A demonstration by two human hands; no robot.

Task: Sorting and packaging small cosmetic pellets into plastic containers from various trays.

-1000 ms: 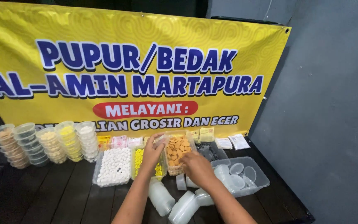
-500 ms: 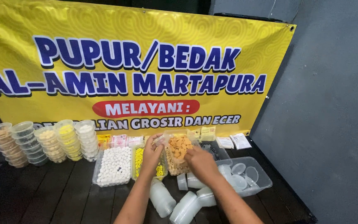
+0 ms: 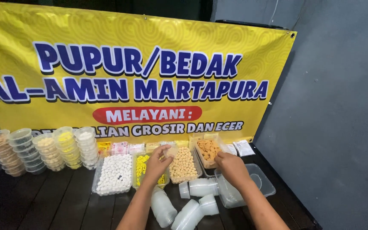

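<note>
My right hand (image 3: 231,167) grips the near edge of a clear tray of orange-brown pieces (image 3: 208,151), which is tilted up at the back right. My left hand (image 3: 159,162) pinches the far left corner of a clear tray of beige pellets (image 3: 183,166) in the middle. To the left of it stand a tray of yellow pieces (image 3: 142,165) and a tray of white balls (image 3: 114,173). All are on a dark wooden table (image 3: 56,204) below a yellow banner (image 3: 120,47).
Several stacks of filled clear cups (image 3: 43,149) stand at the left. Clear plastic jars (image 3: 163,208) lie on their sides near my forearms. An empty clear tub (image 3: 258,182) sits at the right, small packets (image 3: 242,148) behind it. A grey wall (image 3: 337,119) closes the right side.
The tray of orange-brown pieces has gone right with my right hand, and the tray of beige pellets now shows in the middle. My left hand stays at that tray's corner.
</note>
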